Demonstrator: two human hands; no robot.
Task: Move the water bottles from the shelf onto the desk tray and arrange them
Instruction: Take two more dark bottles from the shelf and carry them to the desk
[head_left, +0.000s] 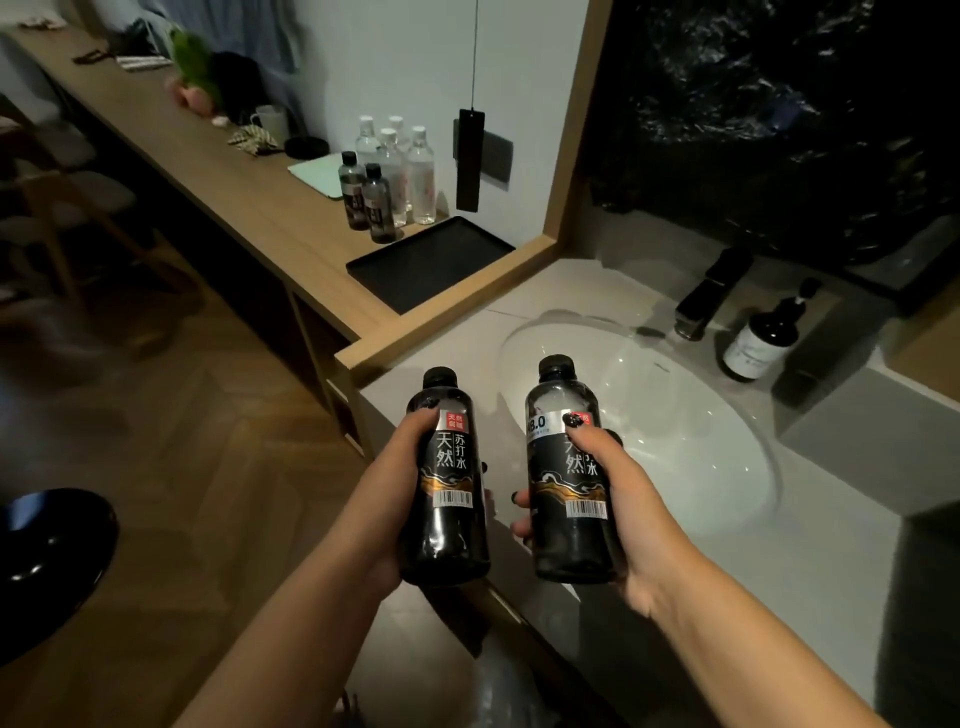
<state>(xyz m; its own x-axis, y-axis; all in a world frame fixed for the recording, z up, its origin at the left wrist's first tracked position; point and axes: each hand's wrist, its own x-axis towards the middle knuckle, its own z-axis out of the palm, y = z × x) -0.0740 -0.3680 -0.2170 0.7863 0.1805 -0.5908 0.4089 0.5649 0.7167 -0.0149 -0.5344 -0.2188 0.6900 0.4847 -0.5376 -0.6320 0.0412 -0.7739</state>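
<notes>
Head view gives me both hands raised in front of a white oval sink basin (649, 415) set in a pale stone worktop (810, 597). My left hand (400, 499) is wrapped round a dark plastic bottle with a black cap and a black label bearing white characters (448, 499), held upright with the thumb on its front. My right hand (618, 499) grips a second dark bottle of the same kind (569, 483), also upright, thumb laid across the label. The two bottles are side by side, apart from one another. Farther off, on the long wooden worktop (249, 208), lies a flat black rectangular tray (431, 265). Just beyond the tray's far edge stand two more small dark bottles (366, 200) and, behind them, four clear plastic bottles with white caps (402, 166). A black faucet (711, 293) and a dark pump bottle with a white label (763, 338) sit at the basin's far right.
</notes>
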